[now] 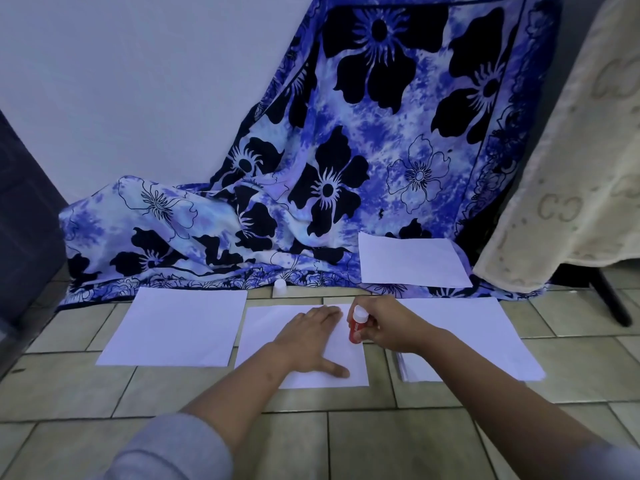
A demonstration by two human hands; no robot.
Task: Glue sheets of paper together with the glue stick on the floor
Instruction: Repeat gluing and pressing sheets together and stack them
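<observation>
A white sheet of paper (263,344) lies on the tiled floor in front of me. My left hand (308,341) presses flat on it with fingers straight and thumb spread. My right hand (384,323) grips a red glue stick (356,325) with a white end, held upside down with its tip on the sheet's right part. The glue stick's white cap (280,286) stands on the floor just beyond the sheet.
Another sheet (176,327) lies to the left, a stack of sheets (485,337) to the right, and one more sheet (412,259) on the blue flowered cloth (311,188) at the back. A cream cloth (571,168) hangs over a dark stand leg (613,296) on the right.
</observation>
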